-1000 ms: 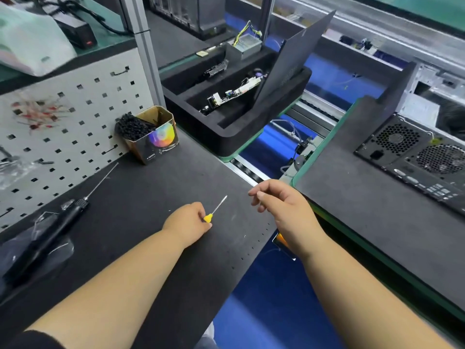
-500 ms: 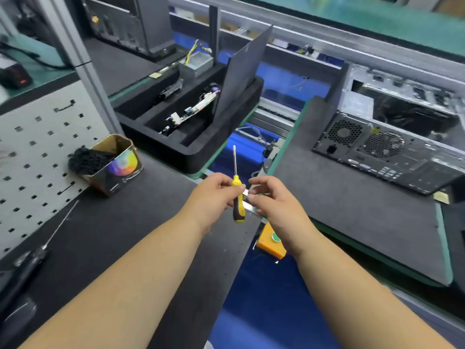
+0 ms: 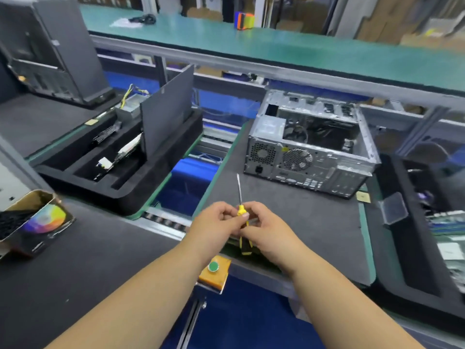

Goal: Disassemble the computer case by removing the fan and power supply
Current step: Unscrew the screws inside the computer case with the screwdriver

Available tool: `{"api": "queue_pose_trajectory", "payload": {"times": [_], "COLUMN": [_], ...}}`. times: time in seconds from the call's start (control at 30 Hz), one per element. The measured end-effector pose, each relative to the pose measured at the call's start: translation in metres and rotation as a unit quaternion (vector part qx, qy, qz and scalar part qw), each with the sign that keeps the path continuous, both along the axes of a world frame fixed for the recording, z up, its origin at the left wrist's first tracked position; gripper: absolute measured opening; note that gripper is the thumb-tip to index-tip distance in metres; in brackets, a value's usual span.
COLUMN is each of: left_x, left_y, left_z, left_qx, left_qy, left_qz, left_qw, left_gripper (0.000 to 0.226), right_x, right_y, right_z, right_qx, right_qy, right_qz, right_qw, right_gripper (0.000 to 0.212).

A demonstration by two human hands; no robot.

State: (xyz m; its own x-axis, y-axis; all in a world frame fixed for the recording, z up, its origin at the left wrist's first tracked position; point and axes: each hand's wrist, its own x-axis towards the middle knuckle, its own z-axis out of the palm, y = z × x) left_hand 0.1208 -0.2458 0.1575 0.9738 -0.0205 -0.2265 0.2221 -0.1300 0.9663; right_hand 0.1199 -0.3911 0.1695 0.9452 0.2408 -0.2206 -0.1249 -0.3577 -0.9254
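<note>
An open grey computer case (image 3: 312, 144) lies on a dark mat (image 3: 302, 222), its rear panel facing me. The rear fan grille (image 3: 297, 159) and the power supply (image 3: 266, 142) at the case's left end are both in place. A yellow-and-black screwdriver (image 3: 240, 197) stands upright in front of me, shaft pointing up. My left hand (image 3: 214, 227) and my right hand (image 3: 261, 230) both grip its handle, well short of the case.
A black foam tray (image 3: 120, 182) holding a circuit board and an upright panel sits to the left. A small box of black screws (image 3: 37, 222) is at far left. An orange box with a green button (image 3: 214, 270) sits below my hands. Another foam tray (image 3: 415, 235) lies to the right.
My left hand lifted the screwdriver off the mat and raised it upright. My right hand came in and took the handle too. The view swung right toward the case.
</note>
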Motion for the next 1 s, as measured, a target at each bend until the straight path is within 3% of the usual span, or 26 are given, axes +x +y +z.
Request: {"api": "queue_pose_trajectory", "payload": {"times": [0.3, 0.5, 0.8, 1.0], "left_x": [0.038, 0.059, 0.091, 0.138], "left_y": [-0.115, -0.167, -0.178, -0.165], "left_z": [0.036, 0.041, 0.042, 0.038], "left_qx": [0.070, 0.048, 0.081, 0.134], "left_qy": [-0.056, -0.090, -0.114, -0.172], "left_qz": [-0.060, -0.046, -0.034, -0.026], "left_qw": [0.994, 0.994, 0.990, 0.976], "left_gripper": [0.009, 0.014, 0.017, 0.034], "right_x": [0.022, 0.031, 0.056, 0.085], "right_y": [-0.139, -0.202, -0.231, -0.222], "right_z": [0.032, 0.034, 0.023, 0.024], "right_qx": [0.007, 0.050, 0.073, 0.083], "right_qy": [-0.023, -0.005, 0.011, 0.006], "right_qz": [-0.081, -0.145, -0.199, -0.238], "right_qw": [0.996, 0.988, 0.977, 0.968], "right_gripper": [0.038, 0.040, 0.046, 0.037]}}
